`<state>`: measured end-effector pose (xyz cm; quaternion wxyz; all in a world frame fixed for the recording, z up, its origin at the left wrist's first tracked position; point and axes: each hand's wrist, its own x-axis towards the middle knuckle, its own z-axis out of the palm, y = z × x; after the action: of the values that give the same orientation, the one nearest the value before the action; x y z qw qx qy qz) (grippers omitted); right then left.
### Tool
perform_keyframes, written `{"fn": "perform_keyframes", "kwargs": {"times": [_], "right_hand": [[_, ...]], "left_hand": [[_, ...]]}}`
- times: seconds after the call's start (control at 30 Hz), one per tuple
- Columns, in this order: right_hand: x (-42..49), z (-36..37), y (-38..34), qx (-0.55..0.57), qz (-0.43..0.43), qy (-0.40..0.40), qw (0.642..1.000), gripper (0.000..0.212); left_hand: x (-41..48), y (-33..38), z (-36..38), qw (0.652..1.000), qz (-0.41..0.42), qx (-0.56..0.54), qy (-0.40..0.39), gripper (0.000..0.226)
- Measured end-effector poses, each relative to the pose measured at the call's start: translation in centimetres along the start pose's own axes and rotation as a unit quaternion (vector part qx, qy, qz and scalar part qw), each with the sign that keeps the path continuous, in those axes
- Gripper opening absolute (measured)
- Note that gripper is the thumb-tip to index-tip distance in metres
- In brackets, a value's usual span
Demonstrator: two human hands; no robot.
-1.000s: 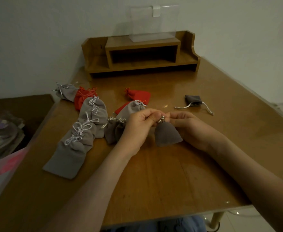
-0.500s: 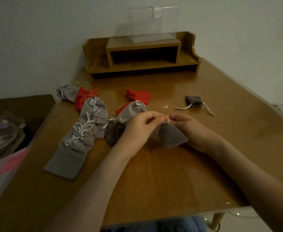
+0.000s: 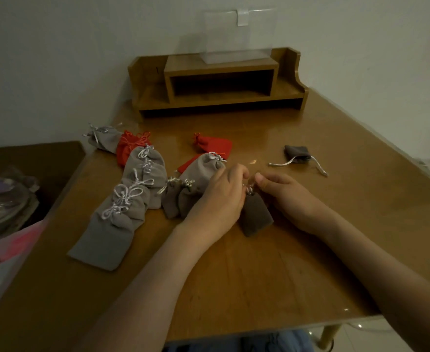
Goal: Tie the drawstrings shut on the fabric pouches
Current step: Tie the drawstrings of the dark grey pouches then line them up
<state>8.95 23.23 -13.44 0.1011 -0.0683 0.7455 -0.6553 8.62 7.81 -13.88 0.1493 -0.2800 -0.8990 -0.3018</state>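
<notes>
Both hands are meeting over the middle of the bench, and the dark grey pouch is hanging between them, its bottom corner resting on the wood. The left hand is curling its fingers in at the pouch's neck, and the right hand is closing thumb against fingers from the other side. Both are pinching the drawstring, which is showing only as a small silver glint at the gathered mouth. How far the knot has got is hidden behind the fingertips.

By the look of it, this is the tying step itself: the mouth is already cinched, and the cords are being worked into a knot or bow. The next move is calling for a steady outward pull on both ends, with the neck pinned so the gather is not slipping open.

Along the left edge a row of tied grey pouches is lying with red pouches beside it. Toward the right edge one small grey pouch is waiting with its cords trailing loose; it is looking like the last one to do.
</notes>
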Motion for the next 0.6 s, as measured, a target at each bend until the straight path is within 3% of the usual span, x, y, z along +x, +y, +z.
{"fn": "perform_keyframes", "kwargs": {"times": [0.13,0.23,0.3,0.47,0.6], "right_hand": [[0.02,-0.28,-0.22,0.038,-0.002,-0.008,0.999,0.03],[0.06,-0.42,-0.33,0.042,0.007,-0.038,0.998,0.044],[-0.04,-0.53,-0.58,0.042,0.003,-0.061,0.997,0.036],[-0.16,-0.86,-0.66,0.05,-0.014,-0.068,0.996,0.019],[-0.26,-0.57,-0.4,0.033,-0.043,-0.038,0.998,0.01]], "left_hand": [[-0.17,-0.02,0.6,0.988,0.094,0.084,0.088,0.021],[-0.11,0.13,1.05,0.978,0.125,0.083,0.142,0.018],[-0.08,0.18,1.04,0.977,0.132,0.069,0.152,0.014],[-0.21,0.13,1.04,0.981,0.117,0.052,0.148,0.014],[-0.29,0.34,0.58,0.991,0.021,-0.064,0.117,0.012]]}}
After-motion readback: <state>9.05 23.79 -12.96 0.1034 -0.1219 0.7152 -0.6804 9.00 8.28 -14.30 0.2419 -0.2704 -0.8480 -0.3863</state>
